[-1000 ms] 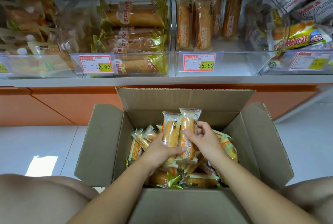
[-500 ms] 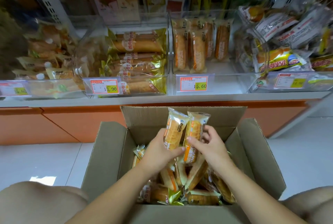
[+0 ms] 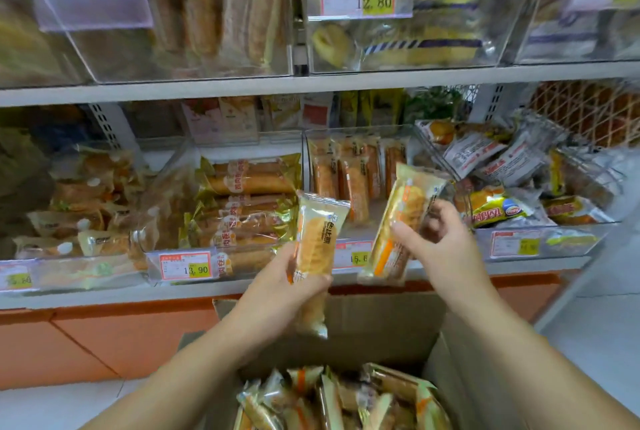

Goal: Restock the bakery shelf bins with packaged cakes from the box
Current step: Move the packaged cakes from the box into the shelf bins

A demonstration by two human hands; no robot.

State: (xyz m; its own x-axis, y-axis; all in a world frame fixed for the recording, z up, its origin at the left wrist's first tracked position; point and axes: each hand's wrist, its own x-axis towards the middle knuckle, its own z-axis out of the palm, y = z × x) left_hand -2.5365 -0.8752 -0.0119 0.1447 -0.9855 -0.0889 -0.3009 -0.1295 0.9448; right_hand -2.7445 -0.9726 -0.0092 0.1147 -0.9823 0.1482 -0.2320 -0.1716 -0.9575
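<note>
My left hand (image 3: 282, 286) grips one packaged cake (image 3: 317, 242), held upright above the open cardboard box (image 3: 460, 381). My right hand (image 3: 438, 239) grips a second packaged cake (image 3: 403, 218), tilted to the right, in front of the clear shelf bin (image 3: 360, 149) priced 15.6. That bin holds several matching cakes (image 3: 353, 183) standing at its back. Several more wrapped cakes (image 3: 332, 398) lie in the box below my arms.
To the left, a clear bin of long gold-wrapped rolls (image 3: 242, 208) carries a 13.90 tag (image 3: 185, 265). A slanted bin of mixed packets (image 3: 502, 166) sits on the right. An upper shelf (image 3: 311, 81) carries more bins. Orange base panels (image 3: 104, 339) and white floor lie below.
Both hands have lifted the two cakes out of the box and up toward the shelf, and have spread apart. The view has tilted upward, showing the upper shelf.
</note>
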